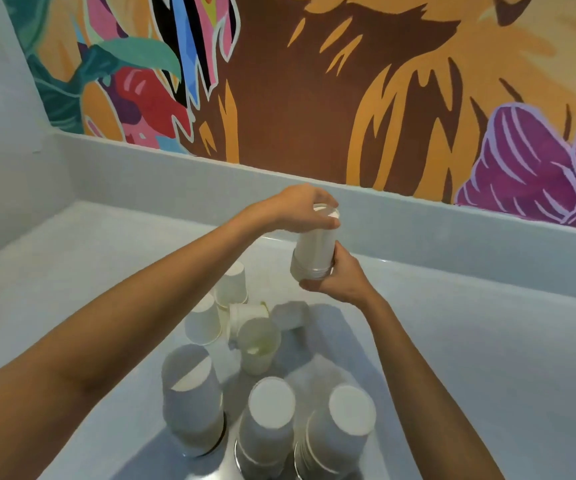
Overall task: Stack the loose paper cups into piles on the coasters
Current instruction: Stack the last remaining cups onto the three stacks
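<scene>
while the right hand [340, 278] grips the cup stack [314, 252] from below, the left hand [300, 207] clasps its top.

We reached both bare arms forward, the left forearm running in from the lower left and the right from the lower right, so that they converged near the middle of the view. Our left hand [298, 209] was uppermost, wrist bent downward, with the fingers and thumb curled over the top end of a stack of cups [314, 252]. Our right hand [342, 277] sat just below it, palm turned toward the left, its fingers wrapped around the lower end and the thumb lying up along the side. Both hands were raised above the surface.
</scene>
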A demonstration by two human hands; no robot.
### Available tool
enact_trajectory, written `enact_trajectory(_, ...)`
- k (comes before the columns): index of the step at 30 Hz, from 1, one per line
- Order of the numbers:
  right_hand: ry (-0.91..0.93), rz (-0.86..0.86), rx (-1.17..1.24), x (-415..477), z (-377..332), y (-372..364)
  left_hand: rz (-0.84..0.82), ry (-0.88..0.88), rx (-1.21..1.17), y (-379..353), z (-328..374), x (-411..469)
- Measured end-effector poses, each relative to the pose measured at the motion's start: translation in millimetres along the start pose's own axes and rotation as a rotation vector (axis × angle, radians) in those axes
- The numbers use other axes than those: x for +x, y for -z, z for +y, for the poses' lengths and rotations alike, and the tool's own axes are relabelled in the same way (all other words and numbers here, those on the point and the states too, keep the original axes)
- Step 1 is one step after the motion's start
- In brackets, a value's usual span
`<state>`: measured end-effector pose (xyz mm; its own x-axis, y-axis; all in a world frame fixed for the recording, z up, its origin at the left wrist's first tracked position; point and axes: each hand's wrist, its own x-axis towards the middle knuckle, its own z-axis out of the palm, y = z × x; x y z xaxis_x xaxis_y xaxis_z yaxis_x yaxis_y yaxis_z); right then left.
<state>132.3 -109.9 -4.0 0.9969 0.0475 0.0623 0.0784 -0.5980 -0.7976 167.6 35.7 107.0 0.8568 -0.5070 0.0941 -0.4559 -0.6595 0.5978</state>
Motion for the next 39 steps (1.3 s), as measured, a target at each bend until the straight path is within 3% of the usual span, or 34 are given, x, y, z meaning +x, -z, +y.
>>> enact_trajectory(10,0.078,-0.079,-0.049,-89.0,-87.5,29.2,-0.064,-0.161,0.029,59.7,60.1,-88.8)
enact_trajectory(15,0.121,-0.149,-0.1,-131.0,-109.3,21.0,-0.194,-0.152,0.021,75.2,66.2,-127.1)
enact_trajectory(21,0.094,-0.154,-0.208,-165.3,-105.2,7.0,-0.34,-0.205,0.103,63.7,60.6,-154.0)
enact_trajectory(31,-0.013,-0.12,-0.351,-184.1,-98.8,-12.8,-0.409,-0.208,0.197,43.9,54.3,-168.5)
enact_trajectory(39,-0.053,-0.112,-0.306,-193.5,-96.1,-19.2,-0.408,-0.221,0.201,33.3,53.4,-173.9)
